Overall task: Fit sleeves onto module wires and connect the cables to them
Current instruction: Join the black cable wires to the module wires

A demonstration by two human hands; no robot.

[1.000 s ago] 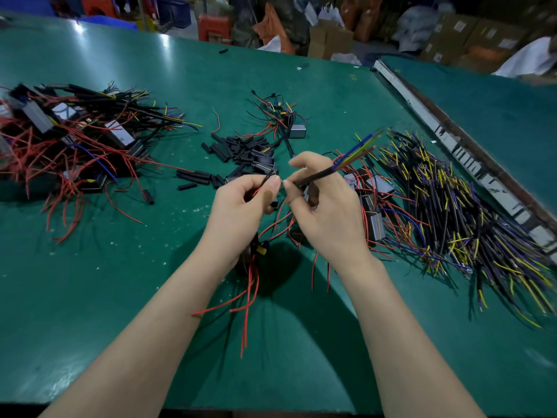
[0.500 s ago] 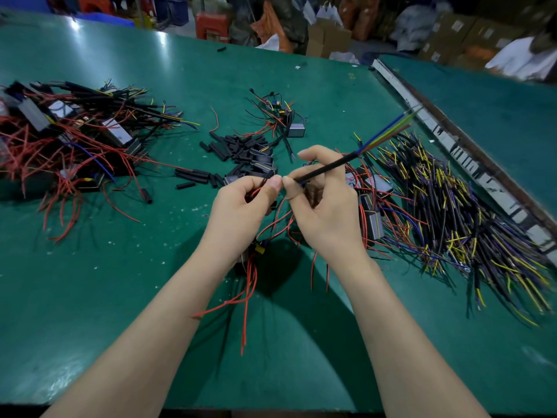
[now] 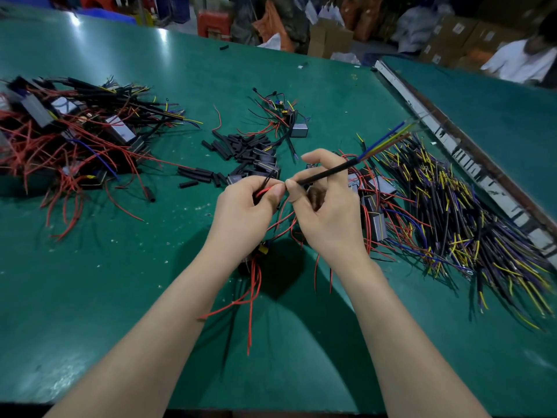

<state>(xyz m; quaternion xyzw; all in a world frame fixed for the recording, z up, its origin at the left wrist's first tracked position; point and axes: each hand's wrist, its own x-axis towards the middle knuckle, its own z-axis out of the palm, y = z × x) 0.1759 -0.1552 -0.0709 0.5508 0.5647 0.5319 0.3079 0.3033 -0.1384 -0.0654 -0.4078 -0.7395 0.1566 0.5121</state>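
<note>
While both of our hands met above the middle of the green table, we logged the following.

Item one: our left hand, fingers curled, thumb and forefinger pinching a red module wire near its tip. A thin black wire stood up from the same grip. The module itself hung mostly hidden beneath that hand, red leads trailing from it down toward us over the table.

Item two: our right hand, thumb and forefinger pinching the near end of a black cable. The cable ran up and to the right, tilted off the table, and split at its far end into blue, yellow-green and brown cores. Cable end and red wire tip met between the two thumbs; we could not tell whether they were joined.

Item three: a scatter of short black sleeves lying beyond our hands, with a few small grey modules among them.

Item four: a heap of cut cables, black with yellow and blue cores, to the right.

Item five: a pile of modules with red and black wires, far left.

Item six: one grey module with wires, beyond the sleeves.
</note>
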